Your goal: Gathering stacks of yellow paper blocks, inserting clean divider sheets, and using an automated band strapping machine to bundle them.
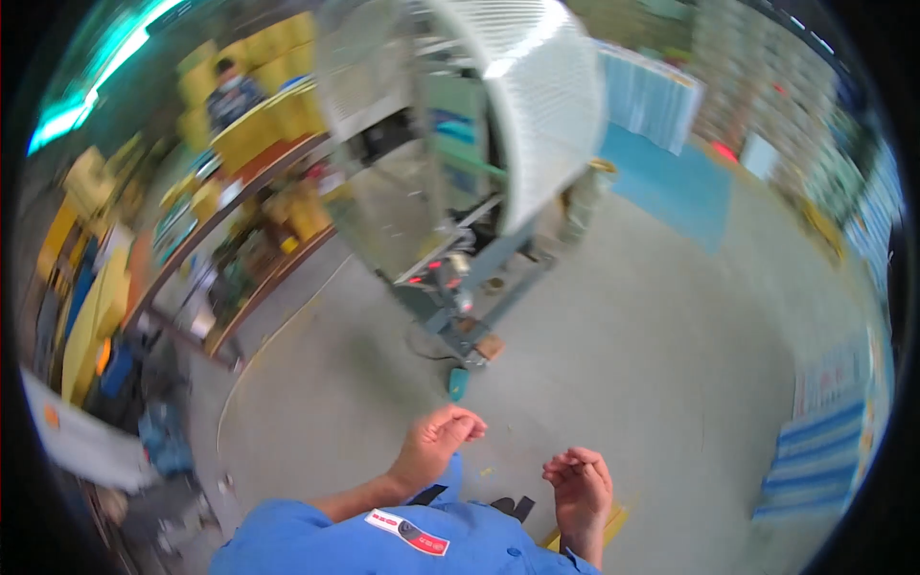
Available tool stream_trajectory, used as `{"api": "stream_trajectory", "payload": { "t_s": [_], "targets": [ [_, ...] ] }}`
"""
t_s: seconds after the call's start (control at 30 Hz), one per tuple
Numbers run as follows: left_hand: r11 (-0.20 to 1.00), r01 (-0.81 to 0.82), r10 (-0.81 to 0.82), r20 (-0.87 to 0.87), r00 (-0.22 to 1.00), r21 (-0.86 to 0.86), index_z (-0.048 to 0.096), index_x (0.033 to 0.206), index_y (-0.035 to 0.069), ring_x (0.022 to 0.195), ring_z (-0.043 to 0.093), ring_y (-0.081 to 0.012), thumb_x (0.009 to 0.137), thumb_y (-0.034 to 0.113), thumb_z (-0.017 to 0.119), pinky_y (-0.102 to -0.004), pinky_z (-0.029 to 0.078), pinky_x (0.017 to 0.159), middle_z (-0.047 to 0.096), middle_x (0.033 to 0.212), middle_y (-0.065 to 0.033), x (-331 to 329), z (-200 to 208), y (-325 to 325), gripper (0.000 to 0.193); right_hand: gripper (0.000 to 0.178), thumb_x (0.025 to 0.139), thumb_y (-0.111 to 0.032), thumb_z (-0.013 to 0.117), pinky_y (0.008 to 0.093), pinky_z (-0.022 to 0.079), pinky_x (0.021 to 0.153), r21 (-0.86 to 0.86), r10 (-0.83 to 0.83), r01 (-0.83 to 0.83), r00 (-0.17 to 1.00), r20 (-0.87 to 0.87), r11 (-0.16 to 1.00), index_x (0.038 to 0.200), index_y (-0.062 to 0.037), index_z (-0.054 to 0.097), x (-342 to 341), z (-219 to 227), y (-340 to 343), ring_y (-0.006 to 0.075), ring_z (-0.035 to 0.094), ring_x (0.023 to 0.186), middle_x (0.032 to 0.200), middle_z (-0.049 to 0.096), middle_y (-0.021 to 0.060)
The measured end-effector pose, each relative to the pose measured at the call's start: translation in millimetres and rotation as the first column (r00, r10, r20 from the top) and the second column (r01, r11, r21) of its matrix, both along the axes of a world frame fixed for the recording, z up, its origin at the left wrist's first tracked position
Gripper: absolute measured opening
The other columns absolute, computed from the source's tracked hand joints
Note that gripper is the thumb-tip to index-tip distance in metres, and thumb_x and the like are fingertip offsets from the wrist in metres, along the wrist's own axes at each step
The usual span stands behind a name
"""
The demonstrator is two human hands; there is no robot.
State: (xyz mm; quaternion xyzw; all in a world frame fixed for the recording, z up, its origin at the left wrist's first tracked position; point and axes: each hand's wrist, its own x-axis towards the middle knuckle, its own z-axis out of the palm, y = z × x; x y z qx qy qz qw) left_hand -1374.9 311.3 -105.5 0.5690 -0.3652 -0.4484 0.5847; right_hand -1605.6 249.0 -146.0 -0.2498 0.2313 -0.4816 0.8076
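Observation:
Both my hands are raised in front of my blue shirt, above the grey floor. My left hand (441, 447) is closed, with thumb and fingertips drawn together as in a pinch; whether anything thin is between them I cannot make out. My right hand (583, 487) is apart from it on the right, its fingers curled in toward the thumb; anything in its fingertips is too small to see. Ahead stands a large machine with a pale, ribbed, curved drum or guard (546, 86) on a dark metal frame (508, 254). A small green block (458, 384) lies at its foot.
On the left, a two-level shelf bench (244, 182) holds cartons and loose goods; a person (233, 96) is behind it. Yellow boxes are stacked farther back. Blue-and-white striped stacks (815, 455) stand at right. A blue floor patch (676, 196) lies beyond the machine.

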Motion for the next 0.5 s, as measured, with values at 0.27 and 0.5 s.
{"api": "stream_trajectory", "payload": {
  "t_s": [0.27,0.5],
  "targets": [
    [0.714,-0.699,0.700,0.067,0.711,-0.035,0.066,0.094,-0.002,0.084,0.064,-0.0147,0.098,0.009,0.048,-0.0295,0.052,0.080,0.068,0.090,-0.0088,153,2,140,0.021,0.026,0.095,-0.018,0.052,0.0414,0.052,0.083,-0.101,0.567,-0.571,0.821,-0.070,0.814,0.111,0.0018,0.060,240,24,5,0.0296,0.065,0.092,0.101,0.066,0.0160],
    [0.496,-0.863,0.863,0.159,0.479,-0.092,0.064,0.093,-0.003,0.083,0.064,-0.0168,0.097,0.009,0.048,-0.0315,0.052,0.078,0.068,0.089,-0.0103,301,3,207,0.021,0.025,0.097,-0.015,0.051,0.0410,0.050,0.088,-0.020,0.831,-0.836,0.543,0.121,0.549,0.112,0.0023,0.061,478,18,46,0.0288,0.064,0.097,0.104,0.066,0.0168]
  ]
}}
